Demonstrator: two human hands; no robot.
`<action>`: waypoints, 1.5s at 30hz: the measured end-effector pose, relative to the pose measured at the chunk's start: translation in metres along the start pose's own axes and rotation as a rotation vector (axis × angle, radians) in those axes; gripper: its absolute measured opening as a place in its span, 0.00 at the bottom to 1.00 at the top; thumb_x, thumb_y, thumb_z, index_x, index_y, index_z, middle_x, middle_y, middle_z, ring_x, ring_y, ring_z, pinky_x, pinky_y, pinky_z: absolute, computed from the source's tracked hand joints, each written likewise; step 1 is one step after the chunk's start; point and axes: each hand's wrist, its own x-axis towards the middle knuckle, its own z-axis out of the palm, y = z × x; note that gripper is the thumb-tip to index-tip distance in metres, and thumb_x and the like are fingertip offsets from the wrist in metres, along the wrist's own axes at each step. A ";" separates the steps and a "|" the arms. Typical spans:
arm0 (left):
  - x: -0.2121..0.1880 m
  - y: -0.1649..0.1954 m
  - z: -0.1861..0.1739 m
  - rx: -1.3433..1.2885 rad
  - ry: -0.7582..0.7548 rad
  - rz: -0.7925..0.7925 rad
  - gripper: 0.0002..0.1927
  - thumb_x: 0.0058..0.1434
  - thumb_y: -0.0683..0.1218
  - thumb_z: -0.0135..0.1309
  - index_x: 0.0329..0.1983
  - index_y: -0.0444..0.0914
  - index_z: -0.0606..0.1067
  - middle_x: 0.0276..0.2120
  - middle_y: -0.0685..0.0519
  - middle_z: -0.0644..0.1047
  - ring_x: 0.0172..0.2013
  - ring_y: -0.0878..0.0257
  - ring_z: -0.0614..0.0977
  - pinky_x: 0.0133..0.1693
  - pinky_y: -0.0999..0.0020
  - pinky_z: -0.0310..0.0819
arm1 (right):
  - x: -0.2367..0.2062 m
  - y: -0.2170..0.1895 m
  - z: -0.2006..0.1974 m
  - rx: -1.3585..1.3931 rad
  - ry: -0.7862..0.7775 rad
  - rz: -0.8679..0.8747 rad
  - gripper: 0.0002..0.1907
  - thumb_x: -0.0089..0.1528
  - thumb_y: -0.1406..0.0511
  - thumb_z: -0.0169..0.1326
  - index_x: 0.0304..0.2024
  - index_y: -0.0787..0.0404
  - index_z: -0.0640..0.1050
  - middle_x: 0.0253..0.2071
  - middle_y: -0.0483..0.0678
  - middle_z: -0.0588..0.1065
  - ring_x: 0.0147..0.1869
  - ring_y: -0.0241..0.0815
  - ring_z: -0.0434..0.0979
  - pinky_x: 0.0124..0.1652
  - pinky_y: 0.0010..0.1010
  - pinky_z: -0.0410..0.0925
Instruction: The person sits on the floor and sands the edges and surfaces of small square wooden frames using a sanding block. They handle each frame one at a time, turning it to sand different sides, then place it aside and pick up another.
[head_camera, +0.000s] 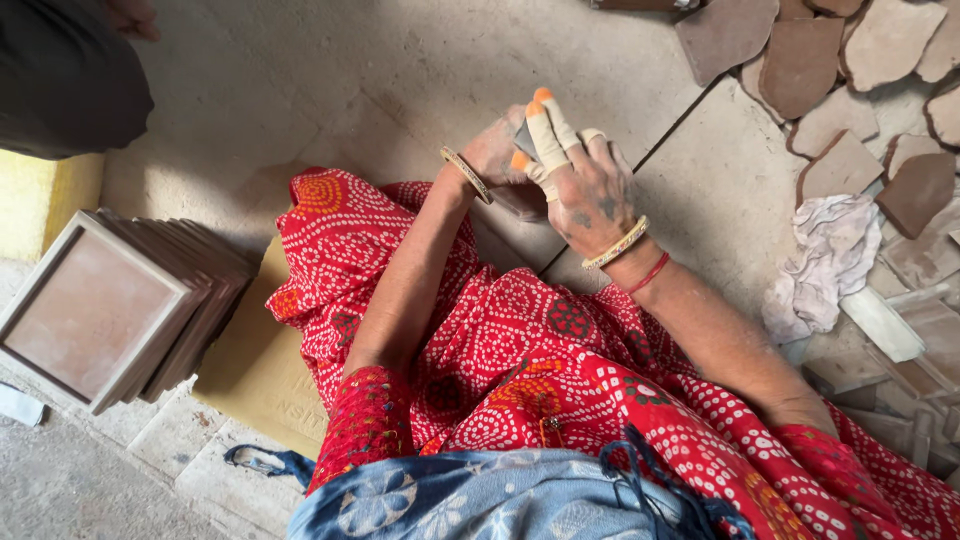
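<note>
My right hand (585, 190) has its fingers wrapped in pale tape with orange tips and wears a bangle and a red thread at the wrist. It grips a small dark grey tool (524, 140). My left hand (492, 150), also with a bangle, lies partly hidden behind the right one. It holds a brown tile piece (520, 204) over my lap, against the red dotted cloth (520, 340). Both hands meet above the stone floor.
A leaning stack of square tiles (100, 310) stands at the left, beside a yellow block (40, 200). Broken tile pieces (800, 60) and a white rag (830, 260) lie at the right. Another person's dark garment (60, 70) shows at the top left.
</note>
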 end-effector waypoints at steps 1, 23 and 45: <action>-0.001 -0.004 0.000 -0.002 0.009 0.017 0.13 0.57 0.45 0.65 0.32 0.33 0.72 0.28 0.56 0.75 0.28 0.68 0.74 0.31 0.67 0.73 | 0.000 -0.001 -0.002 -0.005 0.014 -0.009 0.31 0.68 0.62 0.56 0.70 0.68 0.67 0.69 0.57 0.69 0.49 0.51 0.71 0.47 0.41 0.69; -0.003 0.010 -0.021 -0.064 -0.146 0.018 0.13 0.54 0.44 0.70 0.32 0.33 0.77 0.28 0.51 0.77 0.29 0.64 0.73 0.34 0.63 0.71 | -0.037 0.008 -0.014 -0.038 -0.002 -0.053 0.35 0.60 0.68 0.55 0.71 0.67 0.68 0.69 0.56 0.69 0.50 0.53 0.71 0.49 0.43 0.70; -0.013 -0.055 0.013 0.246 -0.069 -0.064 0.22 0.54 0.51 0.70 0.42 0.35 0.73 0.39 0.45 0.75 0.40 0.55 0.75 0.44 0.59 0.74 | -0.024 -0.002 -0.003 -0.091 -0.110 0.023 0.34 0.64 0.66 0.56 0.72 0.69 0.66 0.59 0.55 0.72 0.45 0.50 0.72 0.40 0.37 0.70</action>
